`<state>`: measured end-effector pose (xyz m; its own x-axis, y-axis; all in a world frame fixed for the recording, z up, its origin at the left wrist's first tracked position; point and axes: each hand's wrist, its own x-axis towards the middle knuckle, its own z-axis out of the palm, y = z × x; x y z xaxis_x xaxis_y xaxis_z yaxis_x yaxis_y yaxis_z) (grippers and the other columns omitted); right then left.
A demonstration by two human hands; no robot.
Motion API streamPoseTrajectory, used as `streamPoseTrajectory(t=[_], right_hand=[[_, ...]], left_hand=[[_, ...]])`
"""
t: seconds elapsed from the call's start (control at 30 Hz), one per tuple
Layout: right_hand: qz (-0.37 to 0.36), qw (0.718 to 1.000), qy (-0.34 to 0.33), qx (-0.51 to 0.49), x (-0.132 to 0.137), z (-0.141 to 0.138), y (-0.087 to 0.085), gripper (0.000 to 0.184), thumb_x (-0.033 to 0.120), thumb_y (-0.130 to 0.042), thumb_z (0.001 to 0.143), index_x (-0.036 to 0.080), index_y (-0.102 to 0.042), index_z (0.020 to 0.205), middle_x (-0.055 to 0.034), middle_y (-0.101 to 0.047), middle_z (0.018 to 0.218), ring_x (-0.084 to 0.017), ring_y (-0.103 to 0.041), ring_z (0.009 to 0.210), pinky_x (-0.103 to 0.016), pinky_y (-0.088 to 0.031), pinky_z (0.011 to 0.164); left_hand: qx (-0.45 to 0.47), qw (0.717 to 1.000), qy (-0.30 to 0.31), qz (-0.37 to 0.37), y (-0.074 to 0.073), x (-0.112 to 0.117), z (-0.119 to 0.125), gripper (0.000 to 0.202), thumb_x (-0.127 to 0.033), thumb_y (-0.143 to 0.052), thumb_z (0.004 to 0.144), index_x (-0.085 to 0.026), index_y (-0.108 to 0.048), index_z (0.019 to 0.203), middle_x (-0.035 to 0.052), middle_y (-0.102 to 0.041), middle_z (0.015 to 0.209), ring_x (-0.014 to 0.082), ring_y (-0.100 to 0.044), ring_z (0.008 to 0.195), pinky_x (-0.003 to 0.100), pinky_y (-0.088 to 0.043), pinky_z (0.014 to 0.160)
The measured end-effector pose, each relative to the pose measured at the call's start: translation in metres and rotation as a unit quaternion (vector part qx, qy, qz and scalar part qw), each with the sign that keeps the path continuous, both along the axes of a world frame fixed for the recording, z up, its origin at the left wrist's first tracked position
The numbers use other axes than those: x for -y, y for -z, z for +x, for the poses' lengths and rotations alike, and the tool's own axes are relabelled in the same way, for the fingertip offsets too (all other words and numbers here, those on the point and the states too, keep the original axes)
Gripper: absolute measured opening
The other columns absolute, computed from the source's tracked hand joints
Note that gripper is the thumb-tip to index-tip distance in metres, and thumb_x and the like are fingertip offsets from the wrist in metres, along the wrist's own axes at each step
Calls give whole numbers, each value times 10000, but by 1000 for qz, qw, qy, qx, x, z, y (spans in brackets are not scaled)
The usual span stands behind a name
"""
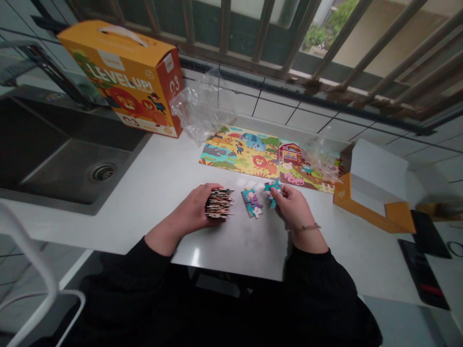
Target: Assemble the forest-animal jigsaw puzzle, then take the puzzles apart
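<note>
My left hand (197, 207) is closed round a thick stack of puzzle pieces (220, 203), held with their thin edges facing right. Between the hands, a few joined puzzle pieces (252, 202) in teal and purple lie flat on the white counter (231, 246). Just right of them, my right hand (292, 205) pinches a teal puzzle piece (273, 188) between thumb and fingers. Whether that is one piece or several joined ones, I cannot tell. A bracelet circles my right wrist.
Behind the hands lie a safari picture sheet (240, 152) and a farm picture sheet (304, 166). Clear plastic wrapping (202, 103) sits beside a large orange box (123, 82). An opened box (374, 202) stands at right, near a black phone-like object (423, 272). A sink (68, 149) is at left.
</note>
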<state>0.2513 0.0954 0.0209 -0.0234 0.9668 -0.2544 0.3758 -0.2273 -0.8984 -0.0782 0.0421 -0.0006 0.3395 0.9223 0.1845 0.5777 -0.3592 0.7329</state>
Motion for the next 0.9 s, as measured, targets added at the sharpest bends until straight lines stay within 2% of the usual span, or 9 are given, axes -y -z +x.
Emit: streamPoseTrajectory(t=[0.1, 0.17, 0.27, 0.37, 0.43, 0.53, 0.67, 0.8, 0.9], right_hand=[[-9, 998, -15, -61, 2, -5, 3, 588, 742, -784, 821, 229, -650, 1076, 33, -651, 694, -142, -528, 521, -263, -397, 481], [1, 998, -47, -50, 4, -12, 6, 634, 690, -816, 818, 236, -628, 1218, 30, -694, 747, -168, -593, 568, -288, -458, 540], [84, 985, -82, 123, 8, -22, 10, 541, 568, -842, 846, 222, -666, 1221, -23, -740, 852, -216, -675, 710, -348, -528, 678], [173, 937, -93, 290, 19, -33, 13, 368, 476, -800, 928, 197, -709, 1150, -113, -738, 1056, -276, -706, 929, -412, -558, 846], [195, 911, -100, 350, 28, -41, 14, 378, 480, -785, 962, 176, -707, 1172, -159, -710, 1147, -314, -692, 1028, -443, -556, 919], [201, 895, -106, 383, 40, -53, 14, 459, 516, -802, 958, 154, -689, 1217, -184, -683, 1177, -351, -661, 1100, -469, -544, 974], [204, 909, -114, 345, 41, -58, 16, 409, 450, -847, 918, 174, -667, 1160, -170, -682, 1169, -347, -643, 1127, -459, -528, 992], [173, 939, -131, 266, 32, -51, 12, 191, 338, -774, 930, 242, -618, 981, -69, -715, 970, -262, -669, 908, -362, -501, 805], [155, 957, -118, 215, 28, -44, 8, 145, 363, -707, 954, 255, -620, 992, -37, -741, 915, -236, -679, 823, -334, -476, 751]], left_hand=[[-3, 1000, -1, 1, 2, -1, 0, 804, -357, -943, 737, -262, -534, 1422, 112, -684, 1345, 328, -692, 1185, 537, -563, 1059], [-3, 1000, -4, -1, 3, -1, -1, 811, -366, -952, 735, -266, -538, 1425, 107, -685, 1343, 328, -694, 1190, 529, -564, 1062], [-3, 1000, -6, -2, 5, 0, -1, 824, -378, -958, 736, -275, -536, 1436, 104, -680, 1359, 327, -692, 1204, 525, -564, 1073], [-2, 1000, -5, -3, 3, 0, -1, 823, -376, -958, 740, -276, -532, 1437, 104, -677, 1369, 330, -689, 1221, 528, -562, 1083], [-2, 1000, -5, -7, 2, 0, 0, 817, -365, -955, 745, -274, -529, 1435, 103, -676, 1366, 328, -688, 1223, 528, -563, 1082], [-3, 1000, -7, -9, 2, 0, 0, 826, -355, -961, 738, -275, -525, 1435, 100, -673, 1362, 324, -685, 1214, 527, -563, 1079], [1, 1000, -6, -8, 1, 1, 1, 829, -373, -956, 741, -274, -520, 1440, 109, -669, 1373, 331, -679, 1227, 540, -559, 1086], [0, 1000, -10, -12, 0, 1, 1, 819, -366, -951, 733, -280, -532, 1431, 109, -682, 1368, 335, -687, 1213, 551, -561, 1082], [2, 1000, -12, -10, -1, 0, 1, 807, -357, -949, 732, -289, -538, 1423, 105, -688, 1361, 337, -693, 1211, 552, -564, 1082]])
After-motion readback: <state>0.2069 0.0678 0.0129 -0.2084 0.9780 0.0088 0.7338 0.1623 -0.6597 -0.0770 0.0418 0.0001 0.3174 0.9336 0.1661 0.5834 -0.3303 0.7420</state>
